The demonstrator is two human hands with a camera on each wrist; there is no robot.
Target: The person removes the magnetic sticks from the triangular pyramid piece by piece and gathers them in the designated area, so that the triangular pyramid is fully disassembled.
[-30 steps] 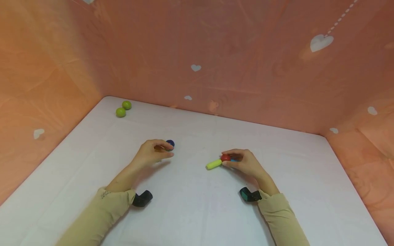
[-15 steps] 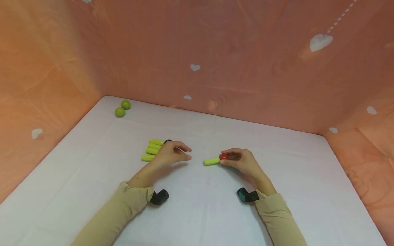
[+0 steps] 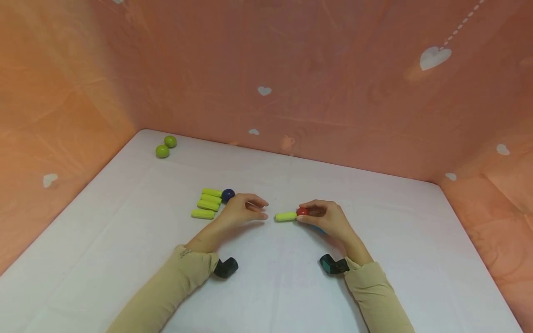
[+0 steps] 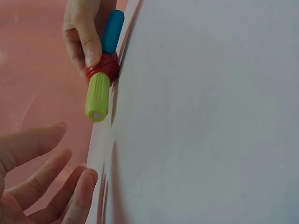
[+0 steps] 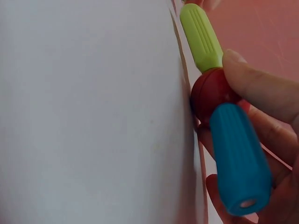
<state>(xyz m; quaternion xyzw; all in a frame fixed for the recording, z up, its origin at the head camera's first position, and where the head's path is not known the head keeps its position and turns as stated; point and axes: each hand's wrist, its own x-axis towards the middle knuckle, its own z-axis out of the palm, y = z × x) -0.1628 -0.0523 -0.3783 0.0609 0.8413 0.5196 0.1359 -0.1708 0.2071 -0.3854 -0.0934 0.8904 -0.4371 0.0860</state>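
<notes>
My right hand point(image 3: 329, 217) pinches a red ball point(image 5: 208, 95) between thumb and fingers. Joined to that ball are a yellow-green rod point(image 3: 285, 216), which points toward my left hand, and a blue rod point(image 5: 240, 158) on the other side, mostly hidden by the hand in the head view. My left hand point(image 3: 243, 210) holds nothing; its fingers are apart and loosely bent, just left of the yellow-green rod's free end. Behind the left wrist lie several yellow-green rods point(image 3: 209, 204) side by side, with a dark blue ball point(image 3: 228, 195) at their right.
Two green balls point(image 3: 162, 151) sit at the far left corner of the white table point(image 3: 354, 189). Pink-orange cloth point(image 3: 333, 92) with pale hearts stands up around the table's back and sides. Black wrist devices point(image 3: 226, 268) hang by both cuffs.
My left hand has moved right from beside the dark blue ball toward the right hand, uncovering the ball and the loose rods. In my right hand the yellow-green rod has swung closer to level.
</notes>
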